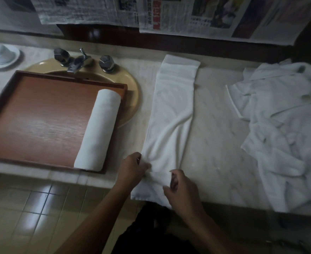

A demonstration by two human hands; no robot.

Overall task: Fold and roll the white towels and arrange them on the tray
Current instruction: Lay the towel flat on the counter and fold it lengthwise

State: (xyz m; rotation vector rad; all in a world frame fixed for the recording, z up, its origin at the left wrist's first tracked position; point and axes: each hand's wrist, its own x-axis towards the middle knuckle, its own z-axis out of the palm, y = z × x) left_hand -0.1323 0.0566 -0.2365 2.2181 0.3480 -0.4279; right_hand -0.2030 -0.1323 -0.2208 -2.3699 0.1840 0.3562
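Both forearms reach in from the lower edge. The left hand point(132, 167), fingers curled, pinches the left edge of a long folded white towel point(171, 125) near its near end. The right hand point(182, 191), fingers bent inward, grips a bunched fold of the same end, though blur hides the exact finger placement. The towel lies lengthwise on the pale marble worktop point(215, 129), its near end hanging over the front edge.

To the left, a brown wooden tray point(41, 121) rests over a beige oval sink point(131, 85), below a chrome faucet point(76, 61). A rolled white towel point(99, 129) lies along the tray's right side. A heap of crumpled white cloth point(279, 125) occupies the worktop's right end, well apart from the hands. An upturned white cup on a saucer point(0, 54) stands far left. Newspaper sheets point(187, 13) hang behind.
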